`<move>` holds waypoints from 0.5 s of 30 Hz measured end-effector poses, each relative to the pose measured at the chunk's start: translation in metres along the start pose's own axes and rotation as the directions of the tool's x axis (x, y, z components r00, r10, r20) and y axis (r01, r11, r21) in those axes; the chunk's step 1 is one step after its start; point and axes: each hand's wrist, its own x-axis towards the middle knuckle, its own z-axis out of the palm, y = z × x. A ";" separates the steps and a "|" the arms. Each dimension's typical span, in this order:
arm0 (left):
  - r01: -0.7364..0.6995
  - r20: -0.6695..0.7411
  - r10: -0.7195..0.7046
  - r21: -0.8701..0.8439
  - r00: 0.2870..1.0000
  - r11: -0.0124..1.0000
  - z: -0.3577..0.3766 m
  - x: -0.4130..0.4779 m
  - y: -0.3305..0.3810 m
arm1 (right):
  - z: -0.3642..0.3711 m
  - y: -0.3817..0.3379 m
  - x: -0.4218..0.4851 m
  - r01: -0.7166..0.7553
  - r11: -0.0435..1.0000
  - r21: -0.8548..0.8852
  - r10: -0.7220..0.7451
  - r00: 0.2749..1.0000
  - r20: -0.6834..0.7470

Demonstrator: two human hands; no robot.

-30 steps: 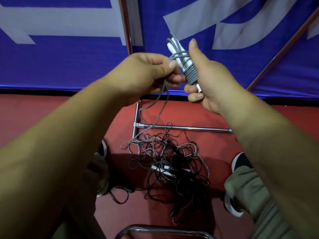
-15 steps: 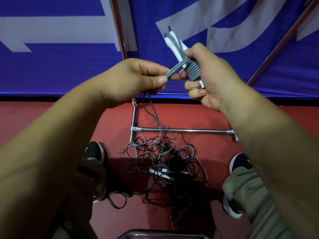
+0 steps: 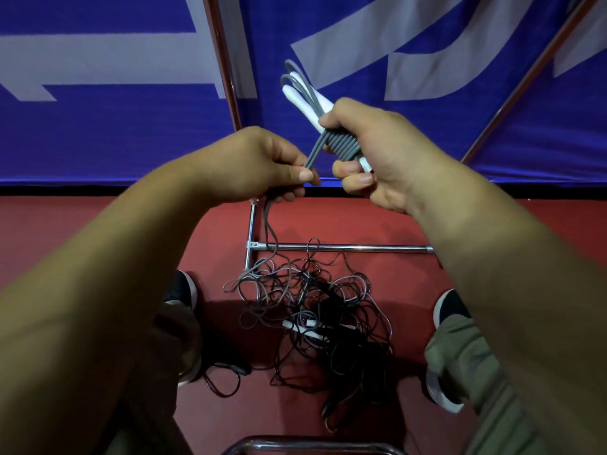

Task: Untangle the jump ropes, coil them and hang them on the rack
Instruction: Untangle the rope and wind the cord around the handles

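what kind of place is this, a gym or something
Probably a sports hall or gym: a red sports-type floor, a blue printed banner along its edge, and tangled jump ropes piled by a chrome rack.

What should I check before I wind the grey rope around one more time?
1. Grip: the right hand holds the bundle: ok.
2. Pinch: the left hand pinches the strand: ok.
3. Tension: the strand runs straight between the hands: ok.
4. Handles: the white handles lie together in the bundle: ok.
5. Free rope: the strand drops into the pile on the floor: not ok, tangled.
6. Snag: the strand crosses the rack bar: cannot tell if it is caught.
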 end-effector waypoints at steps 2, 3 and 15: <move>0.008 -0.012 -0.009 -0.046 1.000 0.999 -0.001 0.000 0.000 | 0.001 -0.002 -0.002 -0.006 1.000 -0.008 0.006 1.000 0.005; 0.018 -0.012 -0.018 -0.057 1.000 0.998 -0.001 0.000 -0.001 | 0.002 -0.002 -0.003 -0.009 1.000 -0.026 0.009 1.000 0.005; 0.081 0.072 -0.077 -0.051 0.994 0.995 0.018 0.005 0.000 | -0.002 0.007 -0.017 -0.077 0.985 -0.152 0.103 0.979 0.176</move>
